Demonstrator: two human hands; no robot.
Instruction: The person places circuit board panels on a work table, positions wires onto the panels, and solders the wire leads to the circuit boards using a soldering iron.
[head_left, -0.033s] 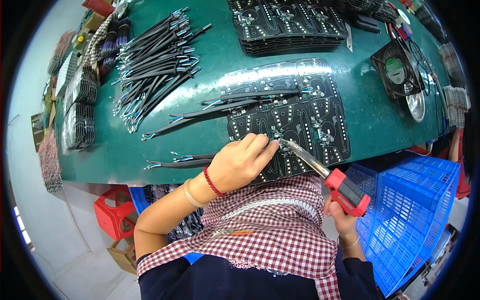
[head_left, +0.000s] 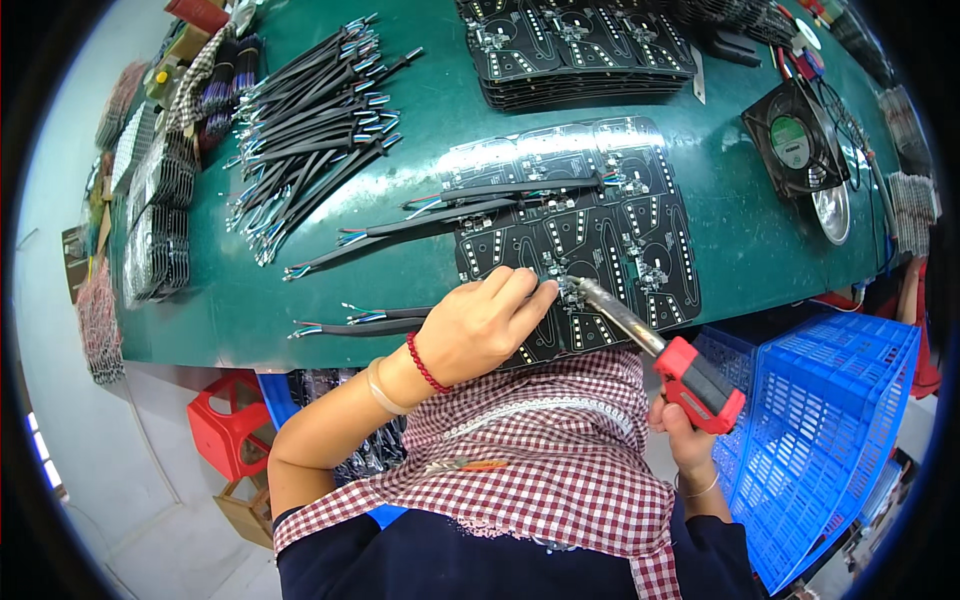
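Right hand (head_left: 688, 445) grips a red-and-black, metal-barrelled soldering iron (head_left: 682, 370). Left hand (head_left: 485, 325), fingers narrowed, overlies a black circuit-board panel (head_left: 600, 240); contents indiscernible.

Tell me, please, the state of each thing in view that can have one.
Left hand: fingers bent, grip hidden
Right hand: closed on soldering iron
Soldering iron: held, tip toward board panel; heat not visible
Board panel: lying flat, partly covered
Board stack: piled
Cable pile: loose, wire ends exposed
Fan: tilted; spinning unclear
Stool: upright
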